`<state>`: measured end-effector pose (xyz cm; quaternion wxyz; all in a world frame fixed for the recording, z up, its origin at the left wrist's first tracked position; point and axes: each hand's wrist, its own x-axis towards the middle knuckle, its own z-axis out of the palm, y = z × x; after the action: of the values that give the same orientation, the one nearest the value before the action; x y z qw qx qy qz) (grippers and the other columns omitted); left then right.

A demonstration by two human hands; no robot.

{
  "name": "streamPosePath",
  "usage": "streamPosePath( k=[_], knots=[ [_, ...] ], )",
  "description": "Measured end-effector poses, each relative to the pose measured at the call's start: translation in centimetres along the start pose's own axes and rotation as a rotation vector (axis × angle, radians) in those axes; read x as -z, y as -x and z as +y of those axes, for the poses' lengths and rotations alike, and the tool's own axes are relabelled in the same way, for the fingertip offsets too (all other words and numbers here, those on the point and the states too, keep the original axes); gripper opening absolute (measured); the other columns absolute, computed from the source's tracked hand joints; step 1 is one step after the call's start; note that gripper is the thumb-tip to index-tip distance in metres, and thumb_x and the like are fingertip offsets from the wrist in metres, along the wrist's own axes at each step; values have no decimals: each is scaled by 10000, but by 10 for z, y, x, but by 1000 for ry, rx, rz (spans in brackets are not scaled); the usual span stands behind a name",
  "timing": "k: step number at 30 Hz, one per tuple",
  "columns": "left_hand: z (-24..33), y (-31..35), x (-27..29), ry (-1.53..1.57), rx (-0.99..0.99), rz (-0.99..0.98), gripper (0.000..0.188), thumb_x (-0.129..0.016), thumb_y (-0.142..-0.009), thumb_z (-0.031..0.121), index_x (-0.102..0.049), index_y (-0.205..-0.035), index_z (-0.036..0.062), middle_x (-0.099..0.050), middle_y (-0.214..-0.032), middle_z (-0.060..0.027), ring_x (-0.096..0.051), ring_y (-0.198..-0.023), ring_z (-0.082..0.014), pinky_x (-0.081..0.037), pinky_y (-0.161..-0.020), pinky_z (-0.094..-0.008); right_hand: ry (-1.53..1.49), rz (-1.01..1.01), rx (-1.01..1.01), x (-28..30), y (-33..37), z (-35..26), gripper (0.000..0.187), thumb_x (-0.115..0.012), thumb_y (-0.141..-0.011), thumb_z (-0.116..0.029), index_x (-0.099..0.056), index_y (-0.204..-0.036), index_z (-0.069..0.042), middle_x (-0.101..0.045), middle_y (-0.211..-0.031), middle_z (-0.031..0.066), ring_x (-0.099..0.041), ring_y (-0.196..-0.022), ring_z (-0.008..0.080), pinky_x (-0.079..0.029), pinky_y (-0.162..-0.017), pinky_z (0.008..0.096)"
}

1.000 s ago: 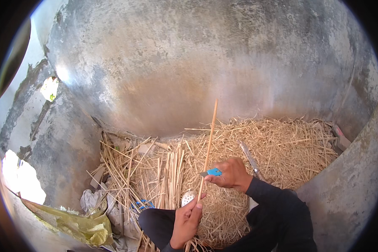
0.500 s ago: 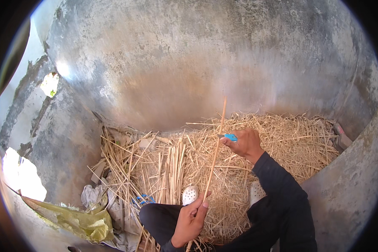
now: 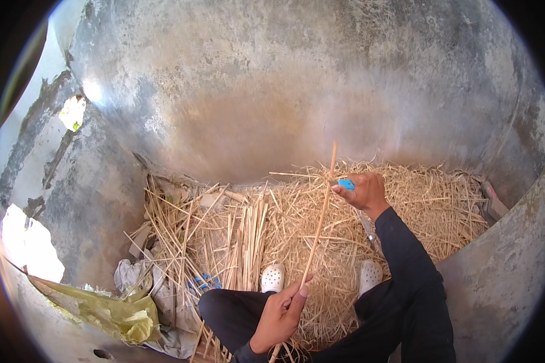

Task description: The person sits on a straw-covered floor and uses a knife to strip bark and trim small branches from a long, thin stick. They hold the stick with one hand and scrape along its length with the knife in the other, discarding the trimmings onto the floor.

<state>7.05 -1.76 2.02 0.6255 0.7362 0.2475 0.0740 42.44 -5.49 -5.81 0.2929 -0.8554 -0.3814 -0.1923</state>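
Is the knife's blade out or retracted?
Out: a short grey blade shows beyond the blue knife in the right hand, up against the stick.

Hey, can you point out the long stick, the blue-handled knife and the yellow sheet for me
Long stick (image 3: 319, 230), head view: middle of its length.
Blue-handled knife (image 3: 346, 184), head view: its blue handle.
Yellow sheet (image 3: 122, 316), head view: its crumpled middle.
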Motion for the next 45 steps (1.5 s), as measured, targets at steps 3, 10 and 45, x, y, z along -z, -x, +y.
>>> streamPosePath(
  k=[3,10,45],
  knots=[
    [3,16,0,-1,31,-129,383,-500,-1021,172,-521,-1362,-2,-406,-686,88,-333,-607,-5,-276,-542,-183,27,-5,-364,-8,-18,51,767,-409,-872,-751,-711,-686,-72,-623,-590,167,-641,-573,334,-465,-514,460],
    [-15,-9,7,561,90,-110,422,-453,-1039,204,-460,-1381,-42,-368,-597,48,-330,-483,-32,-334,-520,-198,-111,-77,-131,17,5,6,690,-469,-890,-683,-586,-573,-82,-525,-488,118,-518,-441,310,-392,-445,433],
    [-12,-2,-1,627,145,-139,412,-432,-1045,208,-443,-1363,-54,-344,-590,39,-314,-445,-48,-288,-475,-211,-115,53,119,14,8,-27,796,-436,-787,-841,-555,-490,-112,-442,-396,40,-475,-354,221,-351,-373,371]
  ],
)
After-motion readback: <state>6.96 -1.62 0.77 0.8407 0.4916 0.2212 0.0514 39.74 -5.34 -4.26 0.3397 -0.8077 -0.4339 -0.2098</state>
